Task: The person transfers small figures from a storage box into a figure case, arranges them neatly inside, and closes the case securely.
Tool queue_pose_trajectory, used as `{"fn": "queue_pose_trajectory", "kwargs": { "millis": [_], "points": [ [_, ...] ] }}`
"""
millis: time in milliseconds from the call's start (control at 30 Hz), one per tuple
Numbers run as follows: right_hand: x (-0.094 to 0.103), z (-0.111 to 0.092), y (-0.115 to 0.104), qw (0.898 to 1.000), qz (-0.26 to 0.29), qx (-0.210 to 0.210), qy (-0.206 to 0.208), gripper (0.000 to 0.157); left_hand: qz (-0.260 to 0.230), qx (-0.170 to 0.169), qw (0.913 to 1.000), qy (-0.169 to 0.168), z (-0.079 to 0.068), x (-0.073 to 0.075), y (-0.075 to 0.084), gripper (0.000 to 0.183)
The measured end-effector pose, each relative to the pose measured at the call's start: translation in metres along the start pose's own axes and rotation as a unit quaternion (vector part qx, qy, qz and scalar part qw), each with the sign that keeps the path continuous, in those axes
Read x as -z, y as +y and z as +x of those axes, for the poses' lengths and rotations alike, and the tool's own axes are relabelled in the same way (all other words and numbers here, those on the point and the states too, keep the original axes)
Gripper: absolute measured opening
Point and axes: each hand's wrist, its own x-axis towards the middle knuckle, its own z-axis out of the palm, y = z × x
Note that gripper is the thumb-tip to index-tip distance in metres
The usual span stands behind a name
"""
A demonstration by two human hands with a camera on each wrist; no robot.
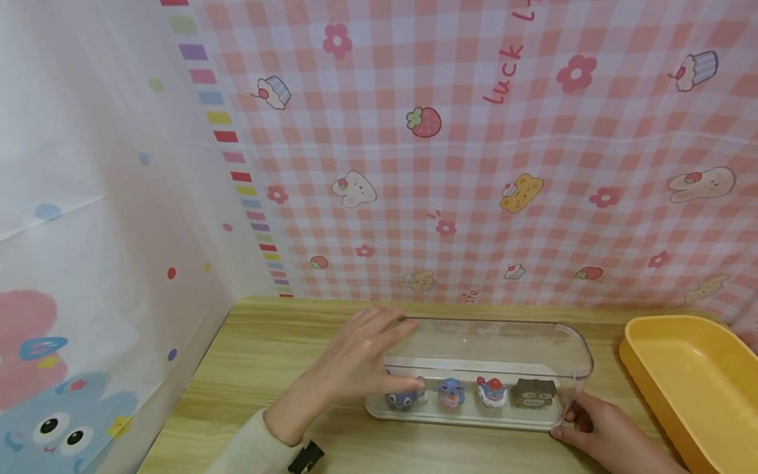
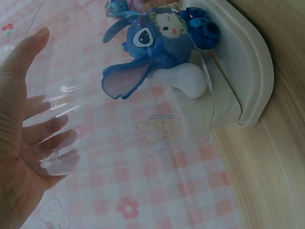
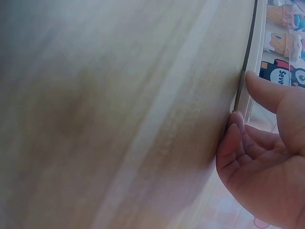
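A long display box with a clear cover [image 1: 485, 337] and a white base [image 1: 462, 422] stands on the table. Several small figurines line up inside, among them a blue big-eared one [image 2: 164, 43] at the left end and a brown blocky one [image 1: 534, 393] at the right. My left hand [image 1: 358, 359] spans the cover's left end, thumb at the front and fingers toward the back; the left wrist view shows the fingers through the clear plastic. At the right front corner, my right hand [image 1: 606, 431] pinches the base's edge between thumb and curled fingers [image 3: 229, 143].
A yellow tray [image 1: 642, 375] sits at the right, just beyond my right hand. The wooden table [image 1: 254, 368] ends at a pink checked cloth [image 1: 379, 217] behind and a white printed cloth [image 1: 136, 217] on the left.
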Motion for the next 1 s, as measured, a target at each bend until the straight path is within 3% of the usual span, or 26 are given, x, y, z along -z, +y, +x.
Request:
{"fn": "queue_pose_trajectory", "kwargs": {
  "millis": [567,1000],
  "points": [
    [-0.002,0.001,0.003,1.000,0.006,-0.004,0.000,0.028,0.000,-0.007,1.0000,0.000,-0.002,-0.007,0.001,0.087],
    [-0.002,0.004,-0.001,0.999,-0.013,-0.047,0.006,0.031,0.011,-0.014,0.9998,0.002,-0.004,-0.016,0.000,0.086]
  ]
}}
